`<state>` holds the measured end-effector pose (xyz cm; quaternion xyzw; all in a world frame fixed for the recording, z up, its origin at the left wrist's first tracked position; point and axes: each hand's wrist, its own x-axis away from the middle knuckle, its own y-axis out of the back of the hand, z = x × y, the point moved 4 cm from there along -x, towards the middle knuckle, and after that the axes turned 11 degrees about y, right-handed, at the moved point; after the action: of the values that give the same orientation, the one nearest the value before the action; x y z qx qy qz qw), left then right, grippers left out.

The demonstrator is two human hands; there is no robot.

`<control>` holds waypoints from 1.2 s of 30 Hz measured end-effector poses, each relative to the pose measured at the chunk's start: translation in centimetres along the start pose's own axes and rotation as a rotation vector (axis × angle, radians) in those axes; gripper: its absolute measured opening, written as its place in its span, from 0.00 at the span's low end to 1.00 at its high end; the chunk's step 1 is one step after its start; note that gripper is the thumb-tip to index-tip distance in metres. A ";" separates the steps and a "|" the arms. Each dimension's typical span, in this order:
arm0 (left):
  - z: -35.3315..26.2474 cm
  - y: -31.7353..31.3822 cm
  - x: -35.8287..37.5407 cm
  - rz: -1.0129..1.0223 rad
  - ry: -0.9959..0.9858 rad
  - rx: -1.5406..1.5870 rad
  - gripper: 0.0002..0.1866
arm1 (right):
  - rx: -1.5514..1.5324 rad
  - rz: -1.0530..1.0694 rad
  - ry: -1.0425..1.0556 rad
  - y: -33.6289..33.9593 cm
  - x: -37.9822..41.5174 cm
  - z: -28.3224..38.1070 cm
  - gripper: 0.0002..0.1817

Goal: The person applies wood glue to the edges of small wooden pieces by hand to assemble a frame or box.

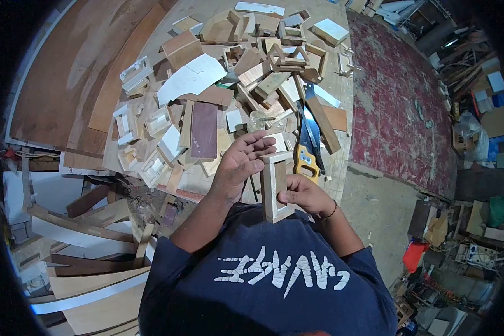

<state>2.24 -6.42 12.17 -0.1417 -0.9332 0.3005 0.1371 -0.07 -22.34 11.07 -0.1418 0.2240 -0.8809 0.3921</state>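
Observation:
A small rectangular wooden frame (270,190) stands upright close to my chest. My right hand (307,196) grips its right side, thumb on the inner edge. Beside its upper left corner is my left hand (242,162), palm turned up and fingers apart, holding nothing; the thumb tip is near the frame. Past my right hand lies a saw (308,137) with a yellow handle. A purple-brown board (204,130) lies beyond my left hand.
The worktable (341,147) bears a pile of wooden boxes, offcuts and a white curved panel (191,78). Small wood-and-white assemblies (126,124) lie at its left. Curved boards (95,280) are stacked lower left; a red floor (392,101) is at the right.

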 end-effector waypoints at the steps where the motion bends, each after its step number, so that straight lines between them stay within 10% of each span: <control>1: 0.1 0.2 -0.1 -0.017 -0.007 -0.013 0.35 | -0.013 -0.044 0.000 -0.1 0.0 0.2 0.15; 6: -0.1 0.3 0.3 -0.039 0.027 -0.024 0.44 | -0.017 -0.066 0.048 0.9 0.0 -0.3 0.18; 12: -2.6 -2.5 1.9 0.113 -0.306 -1.052 0.70 | -0.108 -0.135 0.029 1.0 0.1 0.5 0.20; 36: -2.4 -3.0 2.1 0.105 -0.281 -1.121 0.64 | -0.151 -0.118 0.048 0.9 0.0 -0.2 0.19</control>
<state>0.56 -6.79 16.20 -0.1975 -0.9508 -0.2173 -0.0989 0.41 -22.88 10.43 -0.1628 0.2904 -0.8862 0.3221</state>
